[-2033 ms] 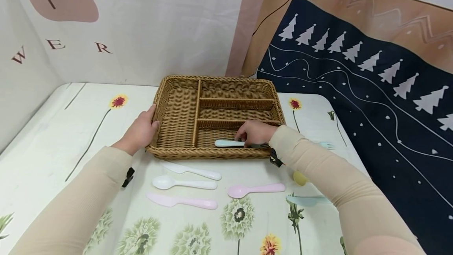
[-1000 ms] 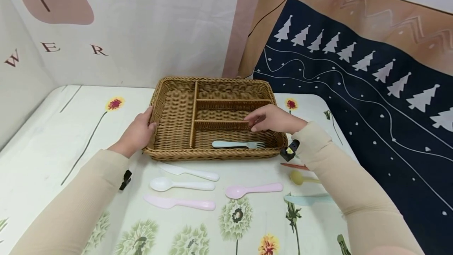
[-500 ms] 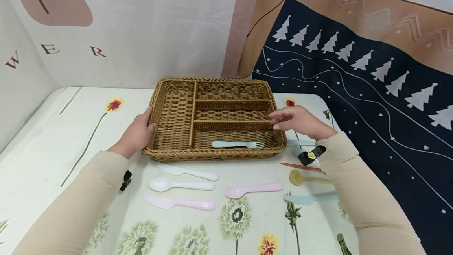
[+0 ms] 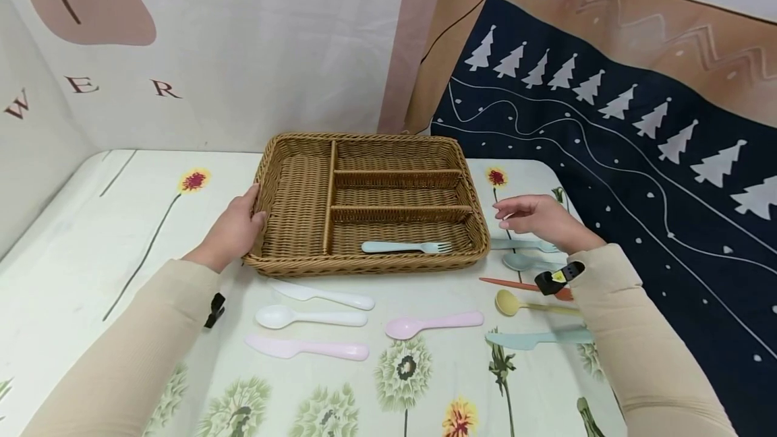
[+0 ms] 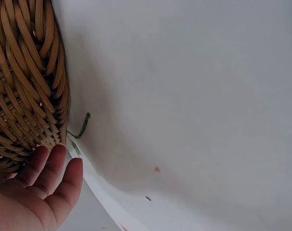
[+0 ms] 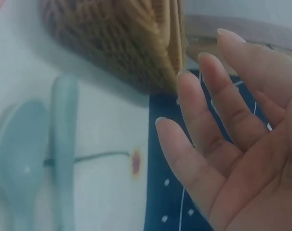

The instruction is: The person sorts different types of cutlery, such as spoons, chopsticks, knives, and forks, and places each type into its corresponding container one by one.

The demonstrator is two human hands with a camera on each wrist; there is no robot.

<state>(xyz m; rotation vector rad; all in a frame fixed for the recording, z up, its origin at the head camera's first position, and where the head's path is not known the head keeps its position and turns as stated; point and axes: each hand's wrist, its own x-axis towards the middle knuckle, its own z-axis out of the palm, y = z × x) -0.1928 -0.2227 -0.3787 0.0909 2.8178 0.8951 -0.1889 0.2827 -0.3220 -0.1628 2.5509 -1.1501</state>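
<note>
At the left side of the tray (image 4: 364,264), the left hand (image 4: 233,224) grips with fingers and thumb; off the right end, the right hand (image 4: 537,215) holds nothing, fingers loosely parted. A fork (image 4: 391,247) lies in the near-right compartment (image 4: 388,230), a pink spoon (image 4: 408,328) on the counter (image 4: 203,218).

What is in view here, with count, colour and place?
Tablecloth: 1, white floral, foreground
Tray: 1, brown wicker, on tablecloth
Fork: 1, pale blue, tray's front compartment
Knives: 3, white, pink, pale blue, on tablecloth
Spoons: 4, white, pink, yellow, pale blue, on tablecloth
Part-hidden utensils: 2, pale blue, red, right side
Backdrop: count unclear, white, tan, navy, behind tray
Wrist cameras: 2, black, one per wrist
Left hand: 1, beige-sleeved, holding tray's left rim
Right hand: 1, beige-sleeved, above tablecloth, right of tray
</note>
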